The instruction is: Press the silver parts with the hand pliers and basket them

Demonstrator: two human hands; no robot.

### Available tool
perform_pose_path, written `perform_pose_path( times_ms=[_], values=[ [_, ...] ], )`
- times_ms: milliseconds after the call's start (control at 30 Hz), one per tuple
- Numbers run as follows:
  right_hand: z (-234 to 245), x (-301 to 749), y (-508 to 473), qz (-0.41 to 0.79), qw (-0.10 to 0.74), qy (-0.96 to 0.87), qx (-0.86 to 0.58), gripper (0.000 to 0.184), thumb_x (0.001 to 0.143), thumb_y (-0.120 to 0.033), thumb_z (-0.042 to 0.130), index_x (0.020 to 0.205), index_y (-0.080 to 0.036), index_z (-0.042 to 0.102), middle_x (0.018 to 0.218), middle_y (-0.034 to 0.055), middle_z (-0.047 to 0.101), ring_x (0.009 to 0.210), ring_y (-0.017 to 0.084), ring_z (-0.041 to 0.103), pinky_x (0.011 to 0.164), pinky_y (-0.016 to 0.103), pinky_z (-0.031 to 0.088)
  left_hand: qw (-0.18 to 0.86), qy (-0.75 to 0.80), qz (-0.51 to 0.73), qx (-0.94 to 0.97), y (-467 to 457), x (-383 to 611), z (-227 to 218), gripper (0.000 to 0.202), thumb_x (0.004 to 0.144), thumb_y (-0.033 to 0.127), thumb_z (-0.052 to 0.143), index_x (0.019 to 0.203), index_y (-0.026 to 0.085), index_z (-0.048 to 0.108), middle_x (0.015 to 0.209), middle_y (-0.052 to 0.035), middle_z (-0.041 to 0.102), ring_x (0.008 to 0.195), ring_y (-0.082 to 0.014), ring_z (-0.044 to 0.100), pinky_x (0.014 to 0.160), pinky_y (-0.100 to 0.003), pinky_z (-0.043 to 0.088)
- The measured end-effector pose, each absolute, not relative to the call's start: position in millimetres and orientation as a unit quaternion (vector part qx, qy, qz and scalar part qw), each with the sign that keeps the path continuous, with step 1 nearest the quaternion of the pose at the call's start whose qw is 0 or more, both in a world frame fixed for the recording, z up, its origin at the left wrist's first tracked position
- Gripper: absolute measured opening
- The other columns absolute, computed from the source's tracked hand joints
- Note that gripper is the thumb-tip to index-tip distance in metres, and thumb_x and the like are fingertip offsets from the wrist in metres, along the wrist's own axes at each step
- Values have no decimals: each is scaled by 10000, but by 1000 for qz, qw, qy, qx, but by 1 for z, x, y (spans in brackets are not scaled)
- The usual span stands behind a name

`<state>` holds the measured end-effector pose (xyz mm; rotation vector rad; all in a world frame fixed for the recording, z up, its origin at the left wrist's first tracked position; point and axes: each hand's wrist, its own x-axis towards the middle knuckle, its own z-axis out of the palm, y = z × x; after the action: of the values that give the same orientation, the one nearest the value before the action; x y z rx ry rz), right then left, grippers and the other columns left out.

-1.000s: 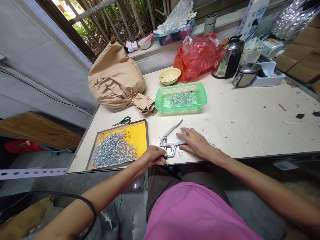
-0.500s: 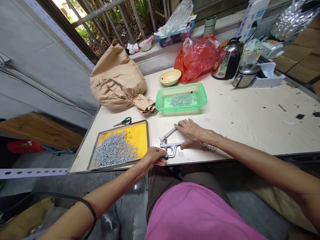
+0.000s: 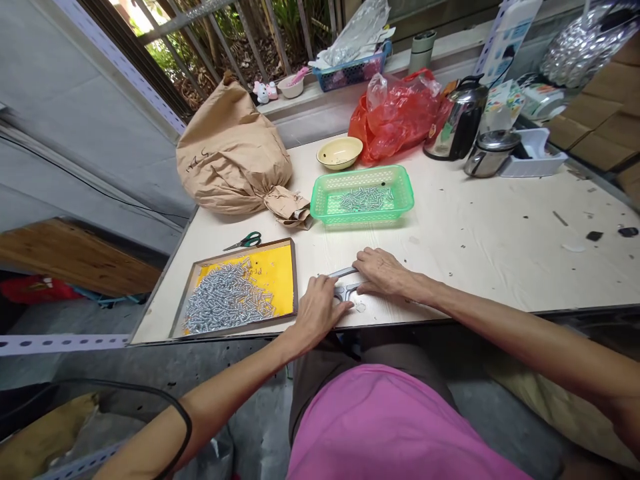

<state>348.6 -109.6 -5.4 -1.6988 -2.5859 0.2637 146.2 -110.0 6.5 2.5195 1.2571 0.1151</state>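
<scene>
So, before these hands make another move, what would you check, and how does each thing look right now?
1. Right hand on the grey hand tool: ok, it is at the handle end.
2. Left hand at the opposite end: ok, it lies over the tool's head.
3. Tool's head in plain sight: not ok, the left hand covers it.
4. Small metal piece set in the head: cannot tell, hidden.
5. Scissors away from both hands: ok, they lie beyond the tray.
6. Green basket out of the way: ok, it stands beyond the tool.
</scene>
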Motion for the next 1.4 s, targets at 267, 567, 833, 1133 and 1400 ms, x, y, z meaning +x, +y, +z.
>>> perform_pose_path(
  times_ms=[267,567,833,1133,1400],
  values=[
    [2,347,-120,108,-16,-826,-552,565,688,-399,766,1139,-116,576,1098,141,582,1010,277,504,776,342,428,133,327,-50,934,-81,176,2,601,786,332,648,1299,120,418,1197,-141,520,1099,-277,455,940,-409,402],
    [12,348,-113,120,-42,-815,-565,162,851,-248,603,968,-144,644,989,112,634,943,230,553,734,301,401,139,342,-32,929,-63,181,-5,258,786,348,648,973,171,632,946,-68,562,935,-233,500,780,-334,430],
    [2,354,-112,126,2,-817,-563,171,880,-265,561,982,-150,638,981,101,618,930,220,534,727,292,389,120,370,-5,921,-70,182,-6,209,821,325,611,962,172,634,951,-69,584,954,-237,518,783,-344,464],
    [-12,380,-92,151,85,-828,-534,199,912,-256,488,991,-160,642,963,93,610,889,193,548,750,273,381,132,316,128,931,-133,177,-40,394,905,192,476,1296,141,457,1398,-148,453,1364,-294,320,1091,-486,323],
    [-12,350,-73,17,38,-824,-565,189,908,-180,464,927,-149,649,962,111,617,912,219,504,743,317,347,182,308,163,920,-150,186,-37,393,906,285,506,1276,155,480,1357,-143,501,1340,-281,372,1085,-493,337]
  ],
)
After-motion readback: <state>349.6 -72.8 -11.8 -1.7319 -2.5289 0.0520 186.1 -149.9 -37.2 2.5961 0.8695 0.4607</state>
